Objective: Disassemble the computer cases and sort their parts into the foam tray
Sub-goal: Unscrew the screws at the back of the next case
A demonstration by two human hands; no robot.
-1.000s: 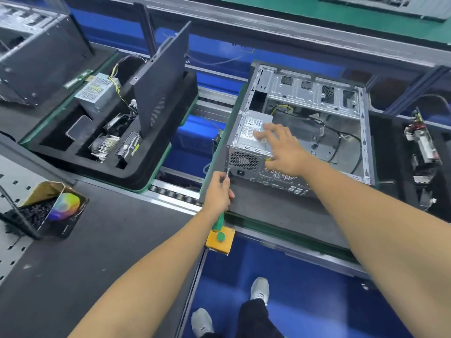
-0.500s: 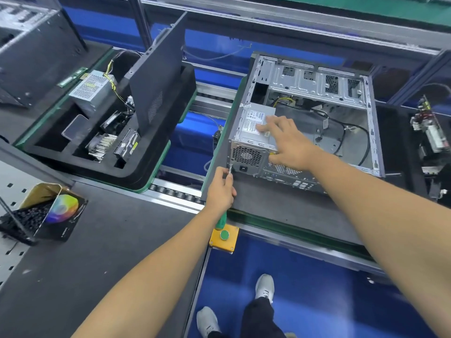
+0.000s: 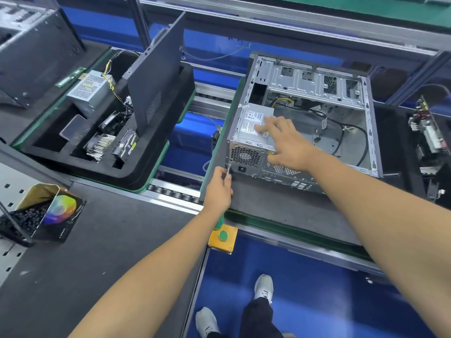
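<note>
The foam tray [image 3: 156, 172] sits at left, holding a removed power supply [image 3: 89, 92] and an upright side panel [image 3: 156, 76]. The left hand [image 3: 218, 189] grips a screwdriver [image 3: 229, 170], its tip at the rear corner of the open computer case [image 3: 317, 113]. The right hand [image 3: 286, 145] rests with fingers spread flat on the installed power supply unit [image 3: 253, 128].
</note>
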